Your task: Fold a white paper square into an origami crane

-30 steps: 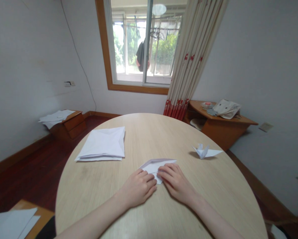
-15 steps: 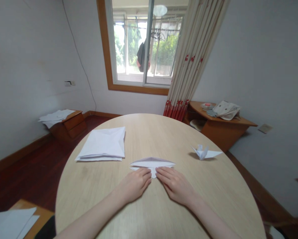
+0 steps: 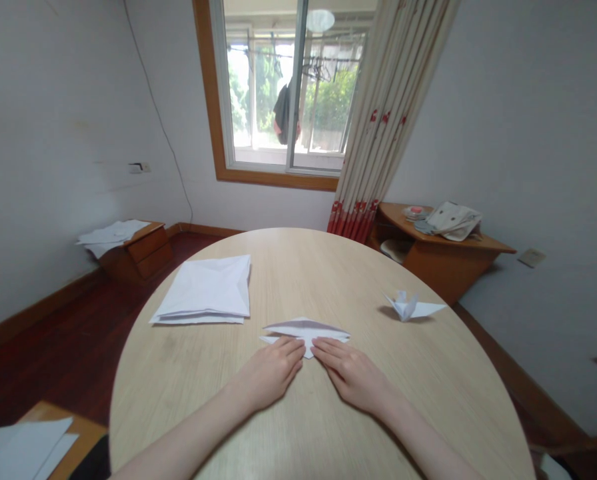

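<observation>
A white sheet of folded paper (image 3: 306,327) lies in front of me on the round table (image 3: 308,427). Its far part forms a long, slightly raised flap with pointed ends, and a small point shows between my hands. My left hand (image 3: 274,367) is closed on the paper's near left part, fingertips pressed together. On the near right part my right hand (image 3: 351,367) does the same, its fingers held close side by side. Both thumbs and the paper beneath the fingers are hidden. Right of my hands stands a folded paper crane (image 3: 406,308).
A stack of white paper (image 3: 203,288) sits at the table's left. Beyond the table are a low cabinet (image 3: 151,253) with papers, and a corner desk (image 3: 443,267) bearing a cloth bag (image 3: 456,221). More sheets (image 3: 23,447) rest on a wooden surface at lower left.
The paper's raised flap has dropped a little toward the table and looks flatter. Both hands stay in almost the same place on the paper.
</observation>
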`<state>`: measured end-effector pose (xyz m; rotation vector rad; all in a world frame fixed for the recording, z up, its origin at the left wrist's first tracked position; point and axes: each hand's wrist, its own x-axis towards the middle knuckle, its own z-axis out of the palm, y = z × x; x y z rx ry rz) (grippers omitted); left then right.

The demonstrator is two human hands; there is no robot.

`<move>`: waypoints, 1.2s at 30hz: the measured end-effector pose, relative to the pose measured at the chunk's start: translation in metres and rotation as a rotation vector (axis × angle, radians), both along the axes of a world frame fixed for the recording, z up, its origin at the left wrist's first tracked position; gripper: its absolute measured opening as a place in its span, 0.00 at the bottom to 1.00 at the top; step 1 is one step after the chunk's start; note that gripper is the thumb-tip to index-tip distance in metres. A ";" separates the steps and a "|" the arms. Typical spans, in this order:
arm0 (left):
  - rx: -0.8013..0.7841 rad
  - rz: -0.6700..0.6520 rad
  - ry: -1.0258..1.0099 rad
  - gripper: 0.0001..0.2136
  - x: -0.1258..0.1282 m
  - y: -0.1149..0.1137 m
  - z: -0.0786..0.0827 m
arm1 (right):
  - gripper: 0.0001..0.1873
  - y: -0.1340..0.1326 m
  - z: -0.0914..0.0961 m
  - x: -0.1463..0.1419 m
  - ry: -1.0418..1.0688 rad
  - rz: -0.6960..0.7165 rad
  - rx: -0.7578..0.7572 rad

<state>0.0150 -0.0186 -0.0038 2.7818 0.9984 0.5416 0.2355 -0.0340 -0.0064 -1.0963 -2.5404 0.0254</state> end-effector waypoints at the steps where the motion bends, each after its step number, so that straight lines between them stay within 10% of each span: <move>1: -0.003 -0.003 -0.003 0.14 0.000 0.000 0.000 | 0.24 0.000 0.000 0.000 0.004 -0.007 -0.006; 36: 0.318 -0.071 0.018 0.08 -0.002 0.003 -0.004 | 0.13 0.000 0.004 -0.004 -0.037 -0.036 0.201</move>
